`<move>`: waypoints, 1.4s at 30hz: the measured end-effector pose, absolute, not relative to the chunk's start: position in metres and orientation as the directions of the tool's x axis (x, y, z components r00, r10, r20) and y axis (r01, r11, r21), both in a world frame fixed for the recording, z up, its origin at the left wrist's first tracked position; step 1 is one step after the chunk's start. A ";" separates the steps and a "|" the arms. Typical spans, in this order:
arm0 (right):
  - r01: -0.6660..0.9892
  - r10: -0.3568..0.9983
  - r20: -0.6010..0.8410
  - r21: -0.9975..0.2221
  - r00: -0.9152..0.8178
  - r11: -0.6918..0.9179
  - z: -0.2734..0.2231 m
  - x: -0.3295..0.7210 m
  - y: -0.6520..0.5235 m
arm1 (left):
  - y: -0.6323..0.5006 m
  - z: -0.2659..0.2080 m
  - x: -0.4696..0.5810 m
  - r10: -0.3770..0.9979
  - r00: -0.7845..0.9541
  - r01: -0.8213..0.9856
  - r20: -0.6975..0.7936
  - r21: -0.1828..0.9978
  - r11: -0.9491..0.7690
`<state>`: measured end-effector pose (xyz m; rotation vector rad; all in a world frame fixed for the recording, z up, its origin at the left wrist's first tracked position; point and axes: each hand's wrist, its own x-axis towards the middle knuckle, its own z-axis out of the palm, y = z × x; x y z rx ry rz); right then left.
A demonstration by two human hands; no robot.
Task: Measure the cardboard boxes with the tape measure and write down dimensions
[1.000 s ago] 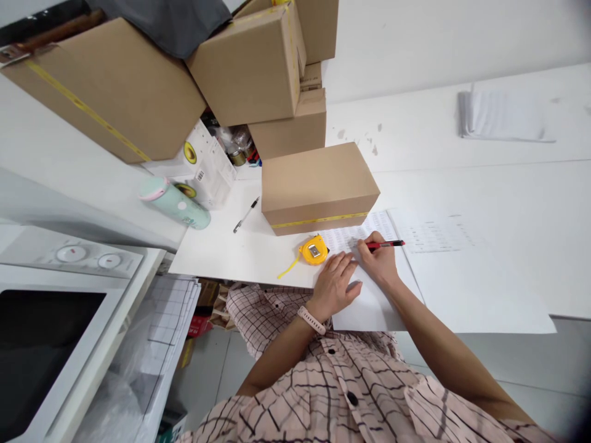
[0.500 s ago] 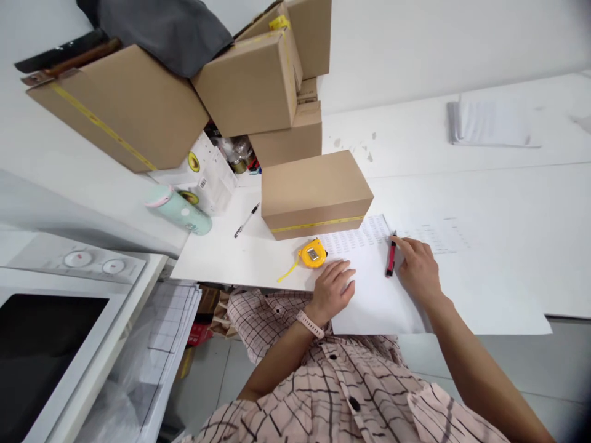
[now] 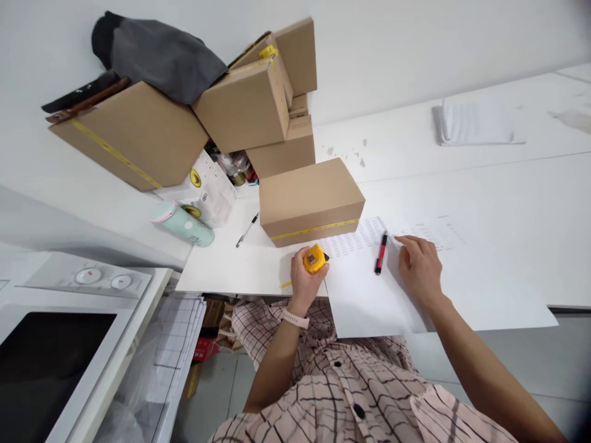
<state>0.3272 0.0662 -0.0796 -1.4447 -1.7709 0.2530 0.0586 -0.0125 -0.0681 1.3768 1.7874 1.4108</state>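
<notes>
My left hand [image 3: 306, 278] is wrapped round a yellow tape measure [image 3: 314, 259] near the table's front edge, with a short end of yellow tape sticking out to the left. To the right, my right hand [image 3: 419, 267] rests on the paper with its fingers loosely bent and apart, holding nothing. A red and black pen [image 3: 381, 253] lies on the printed sheet [image 3: 355, 295], just left of that hand. Behind the tape measure stands a closed cardboard box [image 3: 311, 197] with a strip of yellow tape along its front, covering part of the sheet.
A black and clear pen [image 3: 247, 231] and a mint-green bottle [image 3: 184, 223] are on the left. Stacked cardboard boxes [image 3: 244, 107] with a dark grey cloth [image 3: 166, 61] fill the back left. A microwave [image 3: 69, 344] stands at lower left; a paper stack [image 3: 480, 123] lies back right.
My left hand has moved left off the paper and taken hold of the tape measure. My right hand has come away from the red pen, which now lies apart from it.
</notes>
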 end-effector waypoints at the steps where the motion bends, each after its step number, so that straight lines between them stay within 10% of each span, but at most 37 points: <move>1: 0.650 0.910 0.414 -0.697 0.019 0.304 -0.071 0.320 0.061 | -0.015 -0.063 0.059 0.929 -0.346 0.267 0.130 0.963 -0.035; 5: 0.076 0.986 -0.016 -0.997 -0.169 -0.003 -0.041 0.282 0.041 | -0.024 -0.035 0.063 0.994 -0.111 -0.154 -0.022 0.988 0.005; 10: -0.255 0.880 -0.261 -0.890 -0.396 -0.378 -0.025 0.254 0.037 | -0.026 -0.019 0.060 0.993 -0.115 -0.153 -0.027 0.988 0.009; 19: -0.252 0.847 -0.288 -0.868 -0.448 -0.429 -0.005 0.245 0.045 | -0.024 -0.010 0.050 0.998 -0.049 -0.108 -0.032 0.994 0.026; 30: -0.357 0.983 0.069 -0.934 -0.170 0.004 0.045 0.281 0.213 | 0.039 0.081 -0.120 0.889 -0.446 0.030 0.102 0.995 -0.099; 42: 0.055 0.998 -0.028 -0.998 -0.057 -0.025 0.025 0.217 0.237 | 0.089 0.073 -0.176 0.889 -0.441 -0.050 -0.123 0.992 0.112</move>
